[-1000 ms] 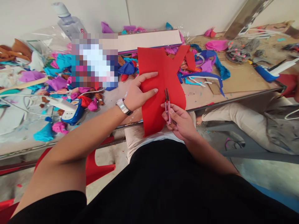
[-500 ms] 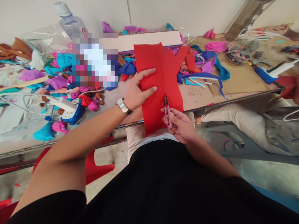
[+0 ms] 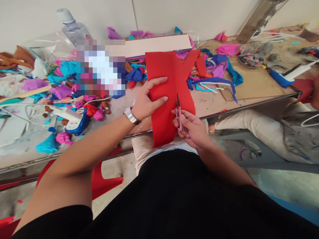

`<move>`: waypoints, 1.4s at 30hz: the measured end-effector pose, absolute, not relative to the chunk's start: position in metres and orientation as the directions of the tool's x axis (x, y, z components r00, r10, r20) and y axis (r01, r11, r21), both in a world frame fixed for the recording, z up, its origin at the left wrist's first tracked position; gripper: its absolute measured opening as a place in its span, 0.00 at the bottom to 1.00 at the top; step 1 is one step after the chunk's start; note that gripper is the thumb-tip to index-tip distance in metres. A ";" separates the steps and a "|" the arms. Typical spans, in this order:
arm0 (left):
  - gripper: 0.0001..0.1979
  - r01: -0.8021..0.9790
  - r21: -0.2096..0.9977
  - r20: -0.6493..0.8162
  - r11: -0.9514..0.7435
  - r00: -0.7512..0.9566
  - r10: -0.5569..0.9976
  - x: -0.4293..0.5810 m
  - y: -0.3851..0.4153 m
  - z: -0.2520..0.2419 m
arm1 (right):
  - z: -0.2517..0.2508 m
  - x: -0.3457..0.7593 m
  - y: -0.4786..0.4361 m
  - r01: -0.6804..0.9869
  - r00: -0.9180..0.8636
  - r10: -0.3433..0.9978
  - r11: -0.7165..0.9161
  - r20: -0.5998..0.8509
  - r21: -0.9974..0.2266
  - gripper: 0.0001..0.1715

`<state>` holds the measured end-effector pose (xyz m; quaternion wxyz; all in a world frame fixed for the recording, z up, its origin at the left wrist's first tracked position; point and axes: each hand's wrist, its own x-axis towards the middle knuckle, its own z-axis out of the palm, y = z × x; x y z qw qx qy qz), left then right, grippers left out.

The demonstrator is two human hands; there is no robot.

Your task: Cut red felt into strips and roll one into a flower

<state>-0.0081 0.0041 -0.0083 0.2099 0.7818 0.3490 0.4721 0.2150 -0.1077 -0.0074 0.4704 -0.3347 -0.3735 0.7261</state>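
A piece of red fabric (image 3: 160, 124) lies over the table edge in front of me, its lower end hanging toward my lap. My left hand (image 3: 147, 103) rests on its left side, thumb and index finger spread apart. In my right hand (image 3: 195, 129) is a pair of pink-handled thread snips (image 3: 179, 120), blades pointing away from me. The blades are at the fabric, along a line that runs up its middle. Part of the fabric below the snips is hidden by my right hand.
Colourful cloth scraps (image 3: 62, 88) cover the left of the table, with a blue-and-white power strip (image 3: 77, 121) and a clear bottle (image 3: 74, 30). A long pale box (image 3: 157, 43) lies behind the fabric. Cardboard (image 3: 256, 83) is at right, near another person's leg (image 3: 251, 122).
The snips in my right hand have moved a little farther from me, up along the red fabric. My left hand stays on the fabric. The whole view has shifted slightly.
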 end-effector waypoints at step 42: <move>0.24 0.326 0.685 0.584 -0.652 0.288 0.758 -0.003 0.000 -0.003 | -0.003 0.217 -0.110 -0.395 -0.343 0.931 -0.264 -0.125 -0.880 0.26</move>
